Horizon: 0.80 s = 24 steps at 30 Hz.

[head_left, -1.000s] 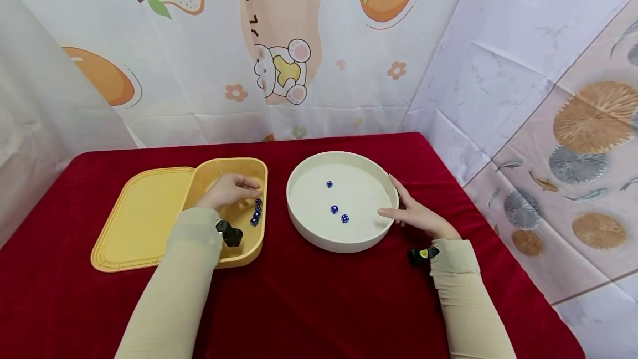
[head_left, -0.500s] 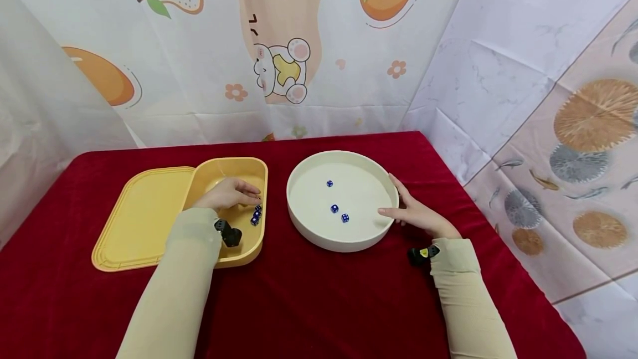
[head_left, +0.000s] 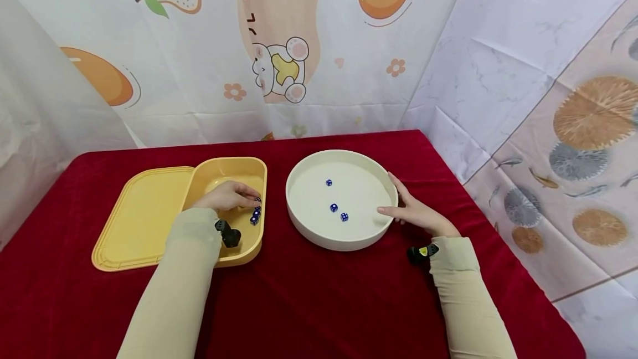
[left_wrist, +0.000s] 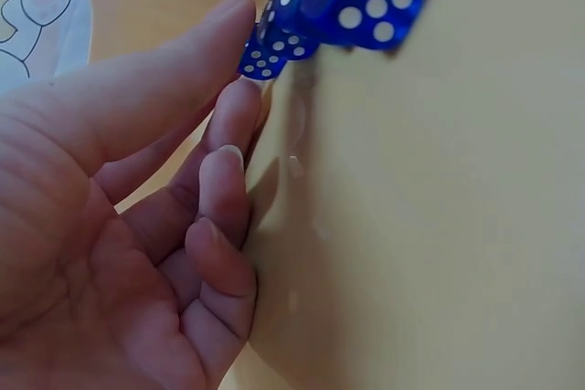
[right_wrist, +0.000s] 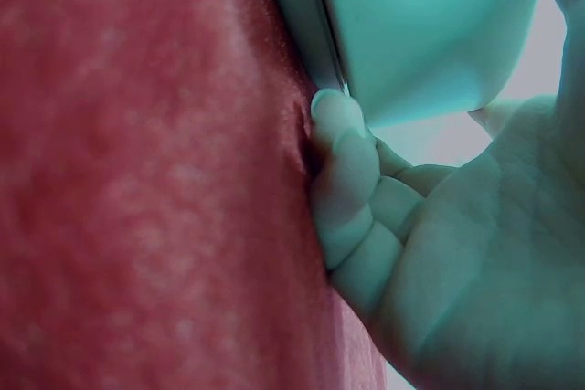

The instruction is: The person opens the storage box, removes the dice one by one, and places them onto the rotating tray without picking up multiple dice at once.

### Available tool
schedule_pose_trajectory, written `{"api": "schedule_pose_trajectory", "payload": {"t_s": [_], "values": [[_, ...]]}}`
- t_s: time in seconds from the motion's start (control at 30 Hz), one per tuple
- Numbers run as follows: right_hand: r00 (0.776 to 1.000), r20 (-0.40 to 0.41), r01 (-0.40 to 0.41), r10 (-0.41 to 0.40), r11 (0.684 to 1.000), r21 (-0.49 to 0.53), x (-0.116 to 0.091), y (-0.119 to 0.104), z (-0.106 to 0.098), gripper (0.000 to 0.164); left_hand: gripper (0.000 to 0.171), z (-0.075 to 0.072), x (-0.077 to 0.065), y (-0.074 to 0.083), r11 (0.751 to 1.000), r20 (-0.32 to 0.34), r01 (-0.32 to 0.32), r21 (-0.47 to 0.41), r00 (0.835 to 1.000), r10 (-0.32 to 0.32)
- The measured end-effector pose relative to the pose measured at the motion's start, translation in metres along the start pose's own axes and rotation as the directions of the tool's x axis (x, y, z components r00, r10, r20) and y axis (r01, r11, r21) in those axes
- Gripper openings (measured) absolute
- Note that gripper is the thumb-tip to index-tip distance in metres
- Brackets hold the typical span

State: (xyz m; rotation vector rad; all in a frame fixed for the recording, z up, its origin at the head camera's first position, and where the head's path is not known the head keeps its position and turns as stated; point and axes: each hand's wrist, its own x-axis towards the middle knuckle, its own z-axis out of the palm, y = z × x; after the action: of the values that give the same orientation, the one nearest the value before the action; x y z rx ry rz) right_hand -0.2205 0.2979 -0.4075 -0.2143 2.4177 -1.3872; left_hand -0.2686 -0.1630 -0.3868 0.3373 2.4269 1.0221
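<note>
Inside the yellow box [head_left: 241, 166], my left hand [head_left: 226, 195] reaches to the right wall, where blue dice [head_left: 256, 216] with white dots lie in a row. Thumb and forefinger pinch the far die [left_wrist: 262, 61] of that row in the left wrist view; the near die [left_wrist: 370, 2] lies apart from the fingers. My right hand [head_left: 416, 214] grips the right rim of the white round tray [head_left: 304, 225], thumb over the edge and the other fingers outside. In the right wrist view, curled fingertips [right_wrist: 338, 116] sit low at the tray's outer wall. Three blue dice [head_left: 334, 208] lie spread on the tray floor.
A yellow lid [head_left: 142, 218] lies flat, left of the box and against it. Red cloth [head_left: 319, 298] covers the table. A printed curtain [head_left: 344, 87] hangs behind the table, and another patterned sheet [head_left: 538, 181] stands along the right.
My left hand has lowered slightly toward the far end of the dice row, and its fingers have closed on the far die. The right hand and the tray keep their places.
</note>
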Motion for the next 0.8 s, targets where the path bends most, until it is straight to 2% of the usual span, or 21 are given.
{"api": "schedule_pose_trajectory", "payload": {"t_s": [0.4,0.8], "values": [[1.000,-0.001,0.007,-0.007,1.000,0.006,0.0001,0.0023,0.0008,0.099,0.034,0.0045,0.0038,0.0000,0.998,-0.014,-0.022,0.062,1.000,0.023],[1.000,0.004,0.008,-0.008,1.000,0.001,0.0012,0.0006,0.0007,0.098,0.029,0.0063,0.0044,-0.0022,0.998,-0.038,-0.014,0.059,0.999,0.016]]}}
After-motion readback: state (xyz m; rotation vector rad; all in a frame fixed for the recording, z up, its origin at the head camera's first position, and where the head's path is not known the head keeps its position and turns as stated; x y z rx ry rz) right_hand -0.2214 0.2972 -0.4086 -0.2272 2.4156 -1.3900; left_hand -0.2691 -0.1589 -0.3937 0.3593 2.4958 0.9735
